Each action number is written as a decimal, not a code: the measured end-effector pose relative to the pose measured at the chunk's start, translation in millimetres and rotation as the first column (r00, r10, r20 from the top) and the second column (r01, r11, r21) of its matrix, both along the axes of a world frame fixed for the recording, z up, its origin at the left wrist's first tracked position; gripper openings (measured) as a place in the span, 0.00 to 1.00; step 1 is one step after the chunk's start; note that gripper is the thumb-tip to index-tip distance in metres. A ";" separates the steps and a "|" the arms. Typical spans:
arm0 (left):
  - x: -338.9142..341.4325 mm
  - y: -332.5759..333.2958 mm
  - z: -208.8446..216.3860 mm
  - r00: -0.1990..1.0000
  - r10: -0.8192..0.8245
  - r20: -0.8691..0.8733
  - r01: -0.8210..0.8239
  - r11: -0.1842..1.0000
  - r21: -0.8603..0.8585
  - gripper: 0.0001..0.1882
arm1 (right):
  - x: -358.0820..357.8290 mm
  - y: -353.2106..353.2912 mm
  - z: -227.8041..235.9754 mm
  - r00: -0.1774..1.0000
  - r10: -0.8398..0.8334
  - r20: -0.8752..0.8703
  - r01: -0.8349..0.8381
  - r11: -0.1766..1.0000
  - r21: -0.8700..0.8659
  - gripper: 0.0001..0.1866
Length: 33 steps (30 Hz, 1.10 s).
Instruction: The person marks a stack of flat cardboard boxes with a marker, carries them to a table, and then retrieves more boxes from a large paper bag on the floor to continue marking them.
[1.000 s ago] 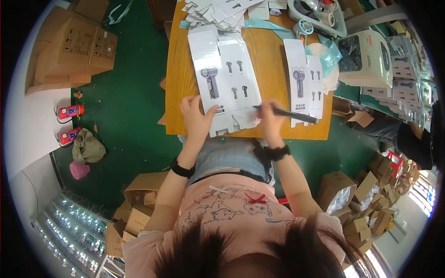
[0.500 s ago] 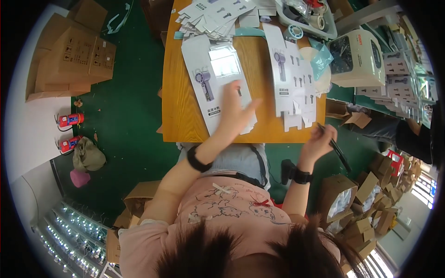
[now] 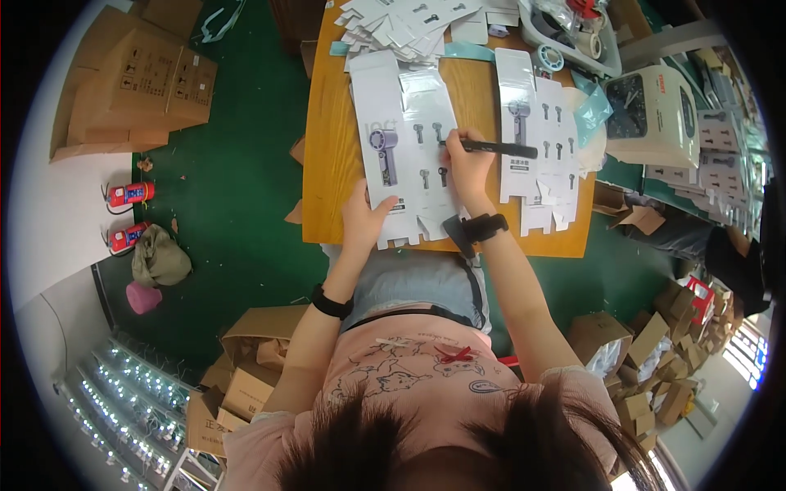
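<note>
Carton in work: one flattened white carton (image 3: 407, 155), printed with a purple handheld fan and smaller grey ones, lying face up on the wooden tabletop (image 3: 334, 151), between both hands, its notched lower end near the front edge.
Left hand: at the carton's lower left edge, the thumb laid over the printed panel; the left hand (image 3: 366, 214) seems to steady the sheet, but whether its grip pinches the card or only presses on it, I cannot tell.
Right hand: over the carton's right edge; the right hand (image 3: 471, 164) has its grip closed around a slim black pen (image 3: 508, 149), the thick end pointing right and the thin end pointing left, over the small fan pictures.
Pen tip: too small to tell whether it touches the card.
Step in hand: probably marking or tracing over the small pictures on this carton.
Next move calls for: most likely a flat, unmoving sheet under the left hand and a light, short pen stroke, with the right wrist kept from dragging the card.
Cartons to the right: several overlapping flat cartons (image 3: 517, 176), just beside the right hand, not held.
Pile at the far end: more flat cartons (image 3: 403, 31), loosely fanned.
Far right corner: a grey bin (image 3: 565, 51) of odds and ends, with a cream machine (image 3: 659, 106) beyond the tabletop's right side.
</note>
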State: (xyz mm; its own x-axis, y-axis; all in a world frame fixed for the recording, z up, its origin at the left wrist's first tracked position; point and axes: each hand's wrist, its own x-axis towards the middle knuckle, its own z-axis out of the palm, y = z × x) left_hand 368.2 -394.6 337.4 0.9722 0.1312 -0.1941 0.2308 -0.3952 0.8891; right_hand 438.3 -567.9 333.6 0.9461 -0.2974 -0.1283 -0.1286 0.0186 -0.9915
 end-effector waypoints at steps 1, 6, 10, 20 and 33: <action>0.0 0.3 0.9 1.000 -0.004 -0.012 0.004 1.000 0.015 0.18 | -0.7 1.6 -1.8 1.000 0.006 -0.001 -0.006 1.000 0.000 0.06; -0.2 7.8 -7.1 0.998 -0.028 -0.052 0.030 0.999 0.043 0.18 | -2.5 3.8 -6.8 0.998 -0.011 0.063 0.010 1.000 0.014 0.06; 0.0 6.1 -7.6 0.999 -0.027 -0.041 0.030 0.998 0.062 0.18 | 0.4 2.1 -10.9 0.997 0.004 0.082 0.001 0.998 -0.064 0.06; 5.3 1.3 -9.0 0.999 0.033 0.019 -0.032 0.999 -0.011 0.16 | -30.5 -8.4 4.0 0.996 -0.021 0.084 0.005 0.982 0.186 0.05; 13.6 -5.0 -0.5 0.998 0.064 0.021 -0.063 0.998 -0.012 0.16 | -61.8 -8.8 -10.6 0.970 0.214 0.115 -0.181 0.952 -0.247 0.06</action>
